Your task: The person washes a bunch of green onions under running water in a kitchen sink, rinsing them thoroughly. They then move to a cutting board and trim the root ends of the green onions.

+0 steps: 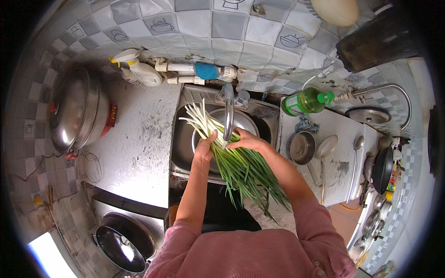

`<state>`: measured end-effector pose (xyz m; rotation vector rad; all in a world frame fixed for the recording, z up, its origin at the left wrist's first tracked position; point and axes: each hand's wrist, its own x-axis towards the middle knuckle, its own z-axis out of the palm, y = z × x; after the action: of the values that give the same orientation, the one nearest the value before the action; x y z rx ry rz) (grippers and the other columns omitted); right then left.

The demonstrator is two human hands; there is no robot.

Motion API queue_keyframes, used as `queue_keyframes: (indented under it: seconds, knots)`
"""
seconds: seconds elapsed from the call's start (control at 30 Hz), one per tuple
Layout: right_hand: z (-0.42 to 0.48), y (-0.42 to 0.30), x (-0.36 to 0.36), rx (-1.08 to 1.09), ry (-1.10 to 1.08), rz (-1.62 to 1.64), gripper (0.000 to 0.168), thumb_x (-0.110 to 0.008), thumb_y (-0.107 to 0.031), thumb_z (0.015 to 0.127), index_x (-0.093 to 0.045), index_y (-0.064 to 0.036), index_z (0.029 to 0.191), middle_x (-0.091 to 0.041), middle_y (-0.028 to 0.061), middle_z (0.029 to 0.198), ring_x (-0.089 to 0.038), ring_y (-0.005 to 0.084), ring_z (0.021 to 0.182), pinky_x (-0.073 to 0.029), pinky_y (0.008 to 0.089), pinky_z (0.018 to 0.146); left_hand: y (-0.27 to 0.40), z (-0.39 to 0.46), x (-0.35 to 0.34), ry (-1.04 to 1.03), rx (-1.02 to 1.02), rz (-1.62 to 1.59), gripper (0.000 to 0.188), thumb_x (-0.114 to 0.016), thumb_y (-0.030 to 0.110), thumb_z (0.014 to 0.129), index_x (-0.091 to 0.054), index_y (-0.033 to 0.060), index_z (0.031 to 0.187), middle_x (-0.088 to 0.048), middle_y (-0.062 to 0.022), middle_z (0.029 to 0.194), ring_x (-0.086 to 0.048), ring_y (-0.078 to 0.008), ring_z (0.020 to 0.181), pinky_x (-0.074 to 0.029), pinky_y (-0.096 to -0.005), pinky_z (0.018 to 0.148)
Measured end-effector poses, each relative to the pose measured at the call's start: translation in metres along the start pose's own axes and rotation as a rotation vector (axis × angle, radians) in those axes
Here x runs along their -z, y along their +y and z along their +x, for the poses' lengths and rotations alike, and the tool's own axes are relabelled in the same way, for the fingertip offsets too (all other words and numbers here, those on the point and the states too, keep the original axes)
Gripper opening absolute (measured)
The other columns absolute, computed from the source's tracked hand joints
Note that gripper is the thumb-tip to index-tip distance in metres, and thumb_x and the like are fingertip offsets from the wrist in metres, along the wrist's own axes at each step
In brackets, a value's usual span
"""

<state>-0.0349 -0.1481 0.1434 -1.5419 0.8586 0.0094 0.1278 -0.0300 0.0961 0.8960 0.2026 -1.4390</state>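
Note:
A large bunch of green onions (240,166) lies across both my hands above the stainless steel sink (180,149). Its white ends point to the upper left, and the long green leaves droop over the sink's front edge. My left hand (205,146) grips the bunch from the left, thumb on top. From the right, my right hand (248,139) closes around the stalks. Directly over the bunch is the curved chrome faucet (228,111), its outlet between my hands; a stream of water cannot be made out clearly. Underneath, a round metal basin (243,120) sits in the sink, partly covered.
On the left counter stand a lidded steel pot (76,111) and a white spray bottle (144,71). The right counter holds a green pump bottle (306,101), a small saucepan (301,147), a skimmer (326,147) and a ladle (357,146). Dark pans (121,248) rest at lower left.

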Motion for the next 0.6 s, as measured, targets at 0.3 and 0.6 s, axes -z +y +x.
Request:
queue_keyframes:
  seconds: [0.3, 0.6]
  knots:
    - [0.012, -0.008, 0.015, 0.015, -0.195, -0.112, 0.054, -0.075, -0.022, 0.078, -0.056, 0.000, 0.124, -0.061, 0.0150, 0.118, -0.056, 0.0225, 0.108, -0.043, 0.0333, 0.093, 0.005, -0.013, -0.010, -0.061, -0.047, -0.059, 0.034, -0.065, 0.012, 0.090, -0.056, 0.0016, 0.121, -0.063, -0.0109, 0.113, -0.064, -0.0238, 0.100, -0.054, -0.0393, 0.085]
    - [0.001, -0.010, -0.100, 0.068, 0.518, -0.483, 0.061, -0.051, -0.043, 0.091, -0.037, -0.007, 0.138, -0.063, 0.0261, 0.103, -0.063, 0.0444, 0.092, -0.051, 0.0514, 0.077, -0.010, -0.009, -0.035, -0.126, -0.086, -0.288, 0.064, -0.044, 0.060, 0.093, -0.049, 0.0083, 0.131, -0.058, -0.0069, 0.114, -0.055, -0.0230, 0.104, -0.047, -0.0387, 0.091]
